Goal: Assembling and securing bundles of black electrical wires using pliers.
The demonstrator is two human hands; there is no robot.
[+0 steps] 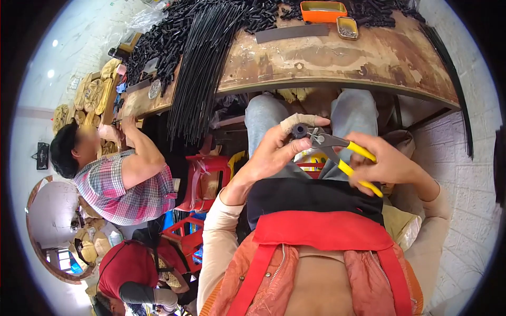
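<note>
Left hand [274, 145] angled inward, fingers grasping black tube [300, 130] between the knees [263, 113]. Right hand [392, 160]: fingers wrapped round pliers [332, 141], jaws beside tube; contact unclear. Both short of the tabletop [295, 66] edge; bare wood beyond. Dish [348, 37] near orange tray [323, 18]: metal bits [347, 31].

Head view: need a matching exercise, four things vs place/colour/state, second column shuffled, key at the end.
Column 1
1. pliers
2. thick bundle of thin rods
3. rectangular tray
4. small black part

Column 2
A. orange, on the far part of the table
B. held in the left hand
C. yellow-handled, in the right hand
D. black, hanging over the table's near edge

Pairs: 1-C, 2-D, 3-A, 4-B
</note>
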